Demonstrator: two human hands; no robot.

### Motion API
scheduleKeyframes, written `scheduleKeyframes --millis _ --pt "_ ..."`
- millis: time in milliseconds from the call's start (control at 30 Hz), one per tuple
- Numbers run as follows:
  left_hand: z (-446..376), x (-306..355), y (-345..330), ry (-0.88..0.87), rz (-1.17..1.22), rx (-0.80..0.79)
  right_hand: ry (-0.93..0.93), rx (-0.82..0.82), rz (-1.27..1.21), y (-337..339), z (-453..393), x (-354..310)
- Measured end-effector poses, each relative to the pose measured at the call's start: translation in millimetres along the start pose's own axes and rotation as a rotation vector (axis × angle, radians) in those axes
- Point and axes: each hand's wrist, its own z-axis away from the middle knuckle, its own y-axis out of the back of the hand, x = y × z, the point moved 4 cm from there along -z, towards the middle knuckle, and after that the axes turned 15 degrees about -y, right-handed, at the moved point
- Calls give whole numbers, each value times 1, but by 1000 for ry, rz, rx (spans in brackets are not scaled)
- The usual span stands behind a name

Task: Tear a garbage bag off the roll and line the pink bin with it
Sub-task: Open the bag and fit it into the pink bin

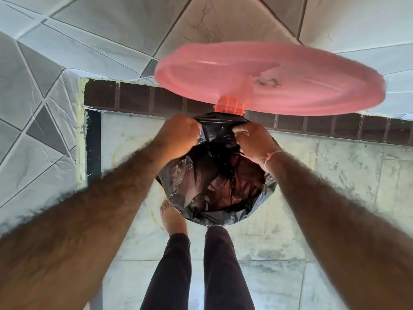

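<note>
I look straight down into the pink bin, whose round lid [290, 79] stands raised on its hinge [230, 106] at the far side. A black garbage bag [214, 186] sits inside the bin and is folded over the rim all around, hiding the pink wall. My left hand [181, 135] and my right hand [252, 139] both grip the bag's edge at the far rim, just below the hinge, a short gap between them. The roll is not in view.
The bin stands on a pale marble floor [312, 198] close to a tiled wall [44, 97] with a dark brown band [134, 99] at its base. My bare left foot [172, 218] and dark trouser legs [221, 265] are right at the bin's near side.
</note>
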Motion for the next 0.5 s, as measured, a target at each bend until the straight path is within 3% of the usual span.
scheduleKeyframes --millis 67,133,267,300,400,500 --pt "2 0 9 25 19 -17 -85 -125 -137 -2 -2 -1" --pt "9 -4 15 24 101 103 -146 -130 -286 3 6 1" --pt "55 -24 13 122 -96 428 -158 477 -184 28 14 45" --pt "69 -32 8 175 -132 488 -177 541 -203 25 19 61" --pt "101 -51 -18 293 3 611 -211 485 -322 2 31 98" --pt "102 -57 -33 292 212 611 -212 351 -564 -12 29 109"
